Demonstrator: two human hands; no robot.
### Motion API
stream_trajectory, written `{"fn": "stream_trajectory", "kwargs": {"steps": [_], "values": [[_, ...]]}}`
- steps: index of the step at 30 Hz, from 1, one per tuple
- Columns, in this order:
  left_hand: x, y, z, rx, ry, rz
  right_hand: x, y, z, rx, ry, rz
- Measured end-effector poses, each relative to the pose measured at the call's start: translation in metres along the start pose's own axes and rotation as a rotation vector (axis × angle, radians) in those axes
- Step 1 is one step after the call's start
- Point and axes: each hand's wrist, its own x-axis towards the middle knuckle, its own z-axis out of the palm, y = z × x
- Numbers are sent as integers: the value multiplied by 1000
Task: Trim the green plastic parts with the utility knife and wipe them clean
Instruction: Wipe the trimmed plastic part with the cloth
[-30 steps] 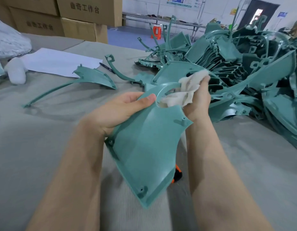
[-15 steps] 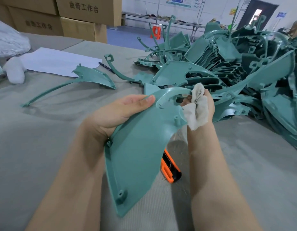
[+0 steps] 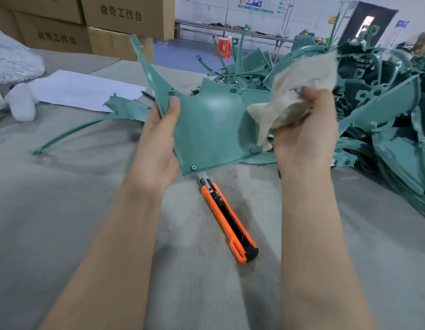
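- Between our hands, above the table (image 3: 64,210), we hold one green part (image 3: 206,129) upright; our left hand (image 3: 156,144) grips its left edge, thumb pressed on the face, other fingers hidden behind.
- Our right hand (image 3: 304,136) curls its fingers round a bunched cloth (image 3: 297,91) at the part's right edge, so we judge wiping is underway.
- Below, the knife (image 3: 228,217) lies on the table, in neither hand; trimming here seems done.
- At right a large pile (image 3: 373,103) of parts likely awaits us.

Part (image 3: 206,125) in left hand (image 3: 156,148): plain teal green. Cloth (image 3: 295,91) in right hand (image 3: 304,139): off-white. Utility knife (image 3: 228,220) below both hands: orange body, black centre strip and end cap. Table cover (image 3: 64,210): grey, finely ribbed.
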Motion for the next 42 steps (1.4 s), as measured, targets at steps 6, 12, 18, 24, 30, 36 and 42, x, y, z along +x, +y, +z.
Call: {"fn": "stream_trajectory", "kwargs": {"steps": [6, 12, 18, 24, 30, 36, 42], "values": [[-1, -13, 10, 33, 8, -40, -29, 54, 18, -857, -269, -441], [5, -10, 7, -30, -56, -212, -40, 93, 12, -1384, -494, -391], [1, -13, 14, -5, -111, -225, -16, 83, 18, -1261, -197, -241], [4, -11, 9, 68, 25, -104, -17, 88, 13, -1135, -254, -457], [3, 1, 7, -22, 125, -20, -6, 76, -17, -997, -134, -366], [-5, 2, 5, -10, 35, -54, 20, 50, -39, -473, 304, 37], [-3, 6, -3, -119, -28, -59, 20, 41, -42, -154, 217, 234]]}}
